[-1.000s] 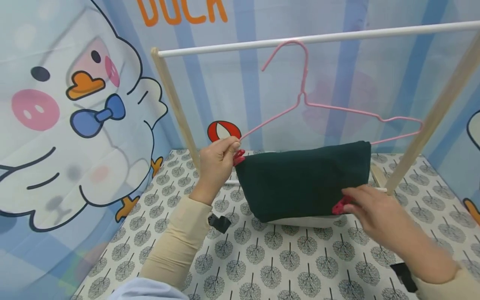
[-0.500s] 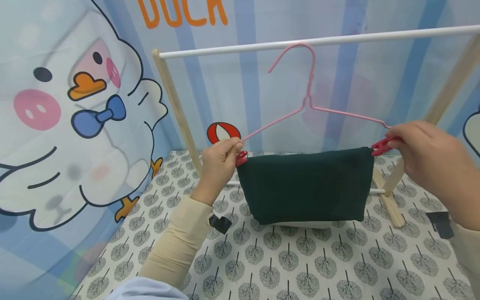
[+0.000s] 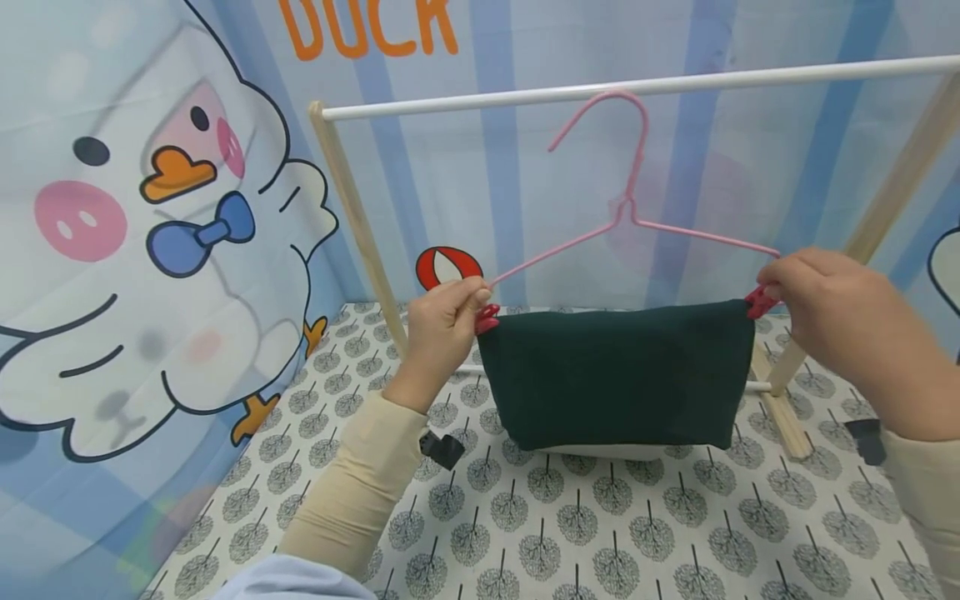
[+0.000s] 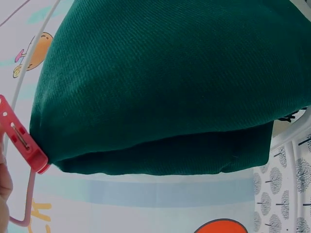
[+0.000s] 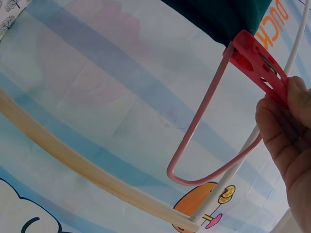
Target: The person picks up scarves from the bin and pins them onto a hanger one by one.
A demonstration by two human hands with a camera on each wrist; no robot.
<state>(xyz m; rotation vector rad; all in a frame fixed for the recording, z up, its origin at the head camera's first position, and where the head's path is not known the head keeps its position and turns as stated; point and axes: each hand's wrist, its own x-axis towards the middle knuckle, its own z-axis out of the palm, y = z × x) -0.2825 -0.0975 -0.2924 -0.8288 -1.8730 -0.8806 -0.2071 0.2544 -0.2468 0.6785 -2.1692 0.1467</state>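
A dark green folded cloth [image 3: 622, 375] hangs over the bottom bar of a pink clothes hanger [image 3: 697, 233]. My left hand [image 3: 438, 325] grips the hanger's left end. Beside its fingers a red clothespin [image 3: 487, 318] sits on the cloth's upper left corner; the left wrist view shows this clothespin [image 4: 24, 138] up close. At the upper right corner, my right hand [image 3: 847, 317] pinches a second red clothespin [image 3: 761, 302] by its handles. Its nose overlaps the cloth corner and the bar in the right wrist view, where thumb and fingers [image 5: 274, 131] show on the handle end.
Behind the hanger stands a rack with a white top rail [image 3: 465, 101] and wooden side posts [image 3: 360, 225]. The hanger's hook overlaps the rail in the head view. A tree-patterned cloth [image 3: 540, 533] covers the table. Cartoon-printed backdrops [image 3: 555, 192] enclose the back and sides.
My right hand has carried its red clothespin from low in front of the cloth up to the upper right corner. The hanger and cloth have shifted slightly right and down; my left hand keeps its grip.
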